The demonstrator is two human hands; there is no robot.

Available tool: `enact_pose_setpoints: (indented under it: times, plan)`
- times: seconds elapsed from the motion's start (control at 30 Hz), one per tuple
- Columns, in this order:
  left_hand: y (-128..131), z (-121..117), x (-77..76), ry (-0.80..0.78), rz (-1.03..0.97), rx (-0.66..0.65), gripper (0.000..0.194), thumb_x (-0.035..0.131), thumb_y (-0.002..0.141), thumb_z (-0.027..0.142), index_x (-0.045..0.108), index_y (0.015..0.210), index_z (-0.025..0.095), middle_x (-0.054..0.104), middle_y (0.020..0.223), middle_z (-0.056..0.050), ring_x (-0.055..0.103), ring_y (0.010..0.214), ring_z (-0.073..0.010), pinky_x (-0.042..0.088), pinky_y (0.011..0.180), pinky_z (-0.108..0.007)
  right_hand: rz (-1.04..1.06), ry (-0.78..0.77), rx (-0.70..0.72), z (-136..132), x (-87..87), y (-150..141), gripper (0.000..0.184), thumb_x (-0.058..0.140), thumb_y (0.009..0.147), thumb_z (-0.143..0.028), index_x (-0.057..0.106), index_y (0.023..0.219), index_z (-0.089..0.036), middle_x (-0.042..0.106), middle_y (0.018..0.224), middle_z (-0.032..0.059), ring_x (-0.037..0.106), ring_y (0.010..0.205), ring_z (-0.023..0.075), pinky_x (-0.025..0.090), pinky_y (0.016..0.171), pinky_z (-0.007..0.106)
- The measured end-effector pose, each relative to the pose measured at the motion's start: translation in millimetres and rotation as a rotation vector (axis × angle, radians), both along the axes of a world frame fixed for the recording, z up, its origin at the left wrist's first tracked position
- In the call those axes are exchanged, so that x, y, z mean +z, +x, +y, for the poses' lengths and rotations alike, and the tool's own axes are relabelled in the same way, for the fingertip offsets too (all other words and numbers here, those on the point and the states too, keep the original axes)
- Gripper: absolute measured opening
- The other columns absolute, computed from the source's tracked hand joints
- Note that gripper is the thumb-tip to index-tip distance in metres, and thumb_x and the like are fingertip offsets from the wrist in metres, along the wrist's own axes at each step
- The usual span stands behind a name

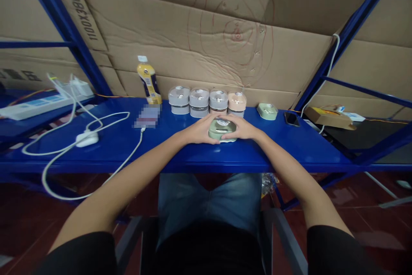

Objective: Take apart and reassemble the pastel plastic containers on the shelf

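Note:
A green rounded box [222,127] with a round label on its lid is on the blue table in front of me. My left hand [202,130] wraps its left side, and my right hand [243,127] grips the right side, both thumbs along the near face. Just behind stands a row of similar boxes, stacked in twos: grey ones [179,97] to the left and a peach one [237,101] at the right end. My hands partly cover the lower boxes. Farther right sits another green box [267,111], apart from the row.
On the left are a yellow drink bottle [149,81], a blurred-out phone-like item [147,116] with a white cable, a charger [86,138] and a power strip [48,102]. To the right lie a phone [291,119] and an open cardboard box [330,118]. Cardboard sheets [154,30] wall the back.

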State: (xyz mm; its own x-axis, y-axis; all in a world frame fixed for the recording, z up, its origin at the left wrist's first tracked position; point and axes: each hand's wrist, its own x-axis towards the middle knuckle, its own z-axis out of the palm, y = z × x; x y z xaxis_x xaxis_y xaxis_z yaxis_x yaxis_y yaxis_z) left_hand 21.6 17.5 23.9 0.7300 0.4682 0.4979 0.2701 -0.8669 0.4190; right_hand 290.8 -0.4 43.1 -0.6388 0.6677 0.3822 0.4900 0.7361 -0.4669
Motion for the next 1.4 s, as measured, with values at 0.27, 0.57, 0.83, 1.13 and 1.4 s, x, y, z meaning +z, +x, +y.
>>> enact_pose_setpoints:
  times: [0.27,0.57,0.83,1.13,1.4]
  plan:
    - [-3,-2,0.8,0.043,0.020,-0.023,0.107,0.092,0.079,0.048,0.041,0.170,0.023,0.056,0.164,-0.021,0.052,0.156,-0.0474,0.045,0.129,-0.069,0.028,0.031,0.012,-1,0.3,0,0.093,0.096,0.075,-0.060,0.066,0.158,-0.029,0.070,0.157,0.0122,0.066,0.143,0.0379,0.050,0.126,0.058]
    - [-1,-7,-1.6,-0.004,0.035,0.017,0.104,0.092,0.080,0.055,0.047,0.167,0.020,0.060,0.161,-0.022,0.057,0.152,-0.0464,0.048,0.127,-0.064,0.002,0.055,-0.003,-3,3.4,1,0.090,0.096,0.074,-0.060,0.071,0.153,-0.026,0.077,0.145,0.0125,0.073,0.132,0.0369,0.055,0.119,0.057]
    - [-4,-1,-1.1,0.014,0.032,0.016,0.099,0.093,0.078,0.051,0.051,0.164,0.024,0.065,0.157,-0.018,0.059,0.150,-0.0458,0.050,0.124,-0.065,-0.091,0.032,-0.017,1,-0.9,7,0.109,0.099,0.069,-0.063,0.058,0.165,-0.029,0.068,0.158,0.0132,0.066,0.143,0.0397,0.051,0.125,0.060]
    - [-8,2,0.0,0.040,-0.294,0.205,0.099,0.088,0.085,0.050,0.040,0.166,0.020,0.069,0.147,-0.021,0.071,0.135,-0.0392,0.059,0.117,-0.060,0.174,0.100,-0.139,2,27.8,40,0.099,0.095,0.071,-0.066,0.065,0.156,-0.024,0.068,0.160,0.0133,0.063,0.149,0.0380,0.045,0.130,0.055]
    - [-12,14,-3.5,0.070,-0.324,0.295,0.075,0.079,0.090,0.045,0.048,0.153,0.020,0.070,0.133,-0.018,0.075,0.106,-0.0295,0.065,0.095,-0.050,0.326,0.123,-1.193,16,30.2,93,0.097,0.083,0.080,-0.072,0.057,0.155,-0.015,0.066,0.151,0.0275,0.063,0.141,0.0453,0.051,0.117,0.063]
